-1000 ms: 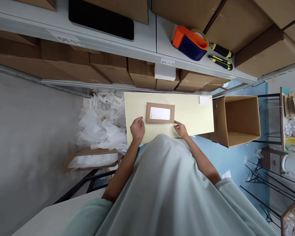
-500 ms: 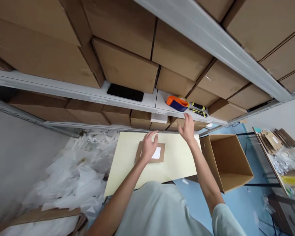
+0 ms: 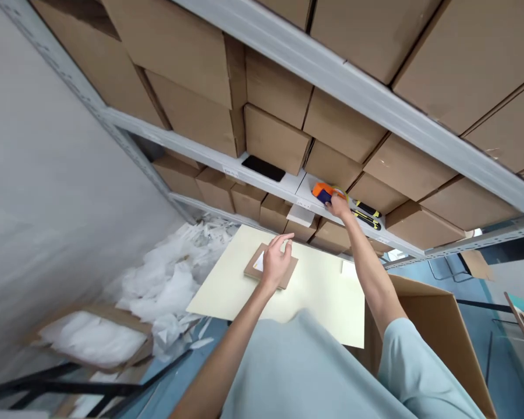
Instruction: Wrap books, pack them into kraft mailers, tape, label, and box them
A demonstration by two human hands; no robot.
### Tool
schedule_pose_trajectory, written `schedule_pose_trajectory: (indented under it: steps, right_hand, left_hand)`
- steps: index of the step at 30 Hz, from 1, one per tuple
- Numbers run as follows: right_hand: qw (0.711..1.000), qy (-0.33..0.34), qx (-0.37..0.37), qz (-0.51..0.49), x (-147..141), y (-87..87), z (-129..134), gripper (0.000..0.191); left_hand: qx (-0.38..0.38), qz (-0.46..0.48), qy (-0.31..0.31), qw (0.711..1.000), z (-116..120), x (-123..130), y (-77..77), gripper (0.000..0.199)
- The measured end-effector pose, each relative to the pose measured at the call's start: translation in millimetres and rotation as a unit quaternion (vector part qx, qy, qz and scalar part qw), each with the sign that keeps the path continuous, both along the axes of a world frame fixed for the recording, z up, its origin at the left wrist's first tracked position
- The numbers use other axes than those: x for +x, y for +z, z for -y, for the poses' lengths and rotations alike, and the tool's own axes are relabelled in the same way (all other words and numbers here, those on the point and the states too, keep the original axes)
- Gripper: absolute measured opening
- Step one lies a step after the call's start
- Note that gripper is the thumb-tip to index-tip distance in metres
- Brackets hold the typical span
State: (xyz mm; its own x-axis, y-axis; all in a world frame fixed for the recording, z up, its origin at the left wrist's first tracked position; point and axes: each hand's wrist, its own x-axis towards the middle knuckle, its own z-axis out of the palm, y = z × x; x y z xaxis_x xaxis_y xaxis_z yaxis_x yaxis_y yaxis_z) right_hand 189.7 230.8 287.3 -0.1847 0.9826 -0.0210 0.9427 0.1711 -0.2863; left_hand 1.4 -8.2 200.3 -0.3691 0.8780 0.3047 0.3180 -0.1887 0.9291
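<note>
My right hand [image 3: 338,205] reaches up to the grey shelf and closes on an orange and dark blue tape dispenser [image 3: 321,191], its fingers partly hidden from view. Two black and yellow box cutters [image 3: 367,209] lie on the shelf just right of that hand. Over the pale yellow tabletop [image 3: 323,297], my left hand [image 3: 276,262] hovers with curved fingers apart and nothing in them. Beneath it lies a small flat cardboard box [image 3: 290,272] with a white label [image 3: 258,262], partly covered by the hand.
Cardboard boxes [image 3: 275,137] fill the shelves ahead. A black phone-like slab [image 3: 263,167] rests on the shelf edge [image 3: 201,156]. White packing material [image 3: 166,285] is heaped at left. One large open carton [image 3: 445,331] stands right of the table.
My right hand has moved up from in front of the shelf onto the tape dispenser. My left hand stays over the small box. The camera view has turned.
</note>
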Motion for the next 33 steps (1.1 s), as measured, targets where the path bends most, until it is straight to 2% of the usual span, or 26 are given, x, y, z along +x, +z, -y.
schedule_pose_trajectory:
  steps: [2, 4, 5, 6, 8, 10, 12, 14, 16, 19, 22, 25, 28, 30, 33]
  right_hand:
    - [0.998, 0.042, 0.02, -0.044, 12, -11.5, 22, 0.052]
    - [0.984, 0.093, 0.019, -0.149, 22, -37.0, 62, 0.052]
    - [0.966, 0.114, 0.002, -0.232, 26, -53.9, 88, 0.051]
    - [0.935, 0.13, -0.037, -0.327, 29, -72.2, 119, 0.051]
    - [0.864, 0.117, -0.154, -0.465, 30, -108.6, 185, 0.055]
    - [0.793, 0.075, -0.276, -0.538, 26, -139.5, 247, 0.059]
    - [0.737, 0.027, -0.355, -0.575, 23, -163.9, 295, 0.06]
    - [0.705, -0.01, -0.39, -0.592, 22, -182.7, 327, 0.06]
    - [0.692, -0.029, -0.409, -0.595, 24, -196.9, 344, 0.06]
    - [0.696, -0.027, -0.427, -0.576, 33, -210.0, 355, 0.062]
    - [0.73, 0.007, -0.423, -0.537, 46, -215.4, 361, 0.067]
    - [0.786, 0.057, -0.38, -0.484, 63, -214.5, 362, 0.065]
    - [0.829, 0.11, -0.342, -0.429, 82, -208.1, 357, 0.058]
    - [0.852, 0.154, -0.325, -0.382, 94, -201.4, 351, 0.054]
    - [0.878, 0.231, -0.287, -0.307, 110, -189.0, 341, 0.05]
  left_hand:
    - [-0.017, 0.012, 0.022, 1.0, 19, 12, -10.9, 0.025]
    - [-0.03, 0.026, 0.05, 0.998, 43, 28, -20.5, 0.024]
    - [-0.036, 0.032, 0.066, 0.997, 57, 37, -24.6, 0.024]
    - [-0.043, 0.037, 0.081, 0.995, 72, 45, -28.2, 0.024]
    - [-0.062, 0.035, 0.105, 0.992, 102, 61, -34.4, 0.024]
    - [-0.09, 0.021, 0.109, 0.99, 128, 74, -42.0, 0.023]
    - [-0.119, 0.007, 0.105, 0.987, 151, 84, -53.7, 0.022]
    - [-0.138, 0.002, 0.108, 0.984, 169, 93, -68.9, 0.02]
    - [-0.148, 0.002, 0.117, 0.982, 184, 99, -84.8, 0.019]
    - [-0.159, 0.003, 0.111, 0.981, 200, 108, -102.2, 0.021]
    - [-0.179, 0.007, 0.084, 0.98, 207, 110, -105.9, 0.022]
    - [-0.194, 0.001, 0.103, 0.976, 206, 103, -95.8, 0.031]
    - [-0.166, -0.004, 0.136, 0.977, 196, 85, -78.7, 0.04]
    - [-0.141, -0.014, 0.113, 0.983, 187, 72, -67.8, 0.038]
    - [-0.126, -0.029, 0.031, 0.991, 175, 56, -55.0, 0.03]
